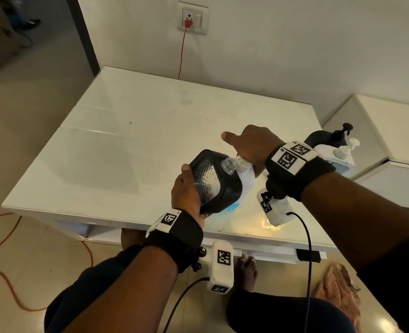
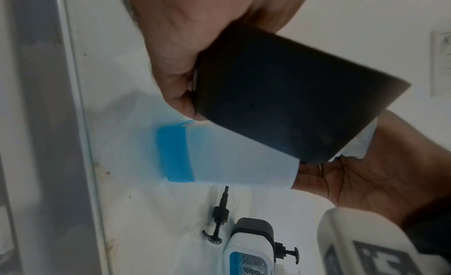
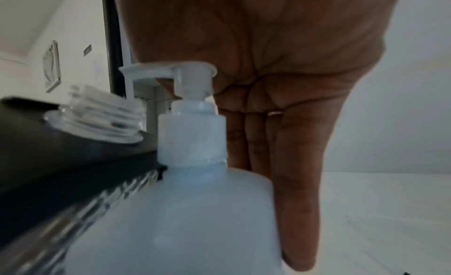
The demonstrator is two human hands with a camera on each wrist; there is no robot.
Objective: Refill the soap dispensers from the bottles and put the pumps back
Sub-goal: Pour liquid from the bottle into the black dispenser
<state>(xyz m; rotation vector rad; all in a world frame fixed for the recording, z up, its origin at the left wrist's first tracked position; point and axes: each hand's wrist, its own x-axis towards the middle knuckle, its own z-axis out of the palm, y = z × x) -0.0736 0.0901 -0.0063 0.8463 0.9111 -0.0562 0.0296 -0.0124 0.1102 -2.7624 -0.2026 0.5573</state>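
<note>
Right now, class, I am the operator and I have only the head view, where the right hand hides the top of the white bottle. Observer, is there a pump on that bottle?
Observer: Yes. The right wrist view shows a white pump seated on the white bottle, right beside the black dispenser.
Operator: How much soap is inside the bottle?
Observer: The left wrist view shows only a narrow blue band at its bottom end.
Operator: Is a spare pump lying anywhere?
Observer: Yes. In the left wrist view a loose black pump lies flat on the table.
</note>
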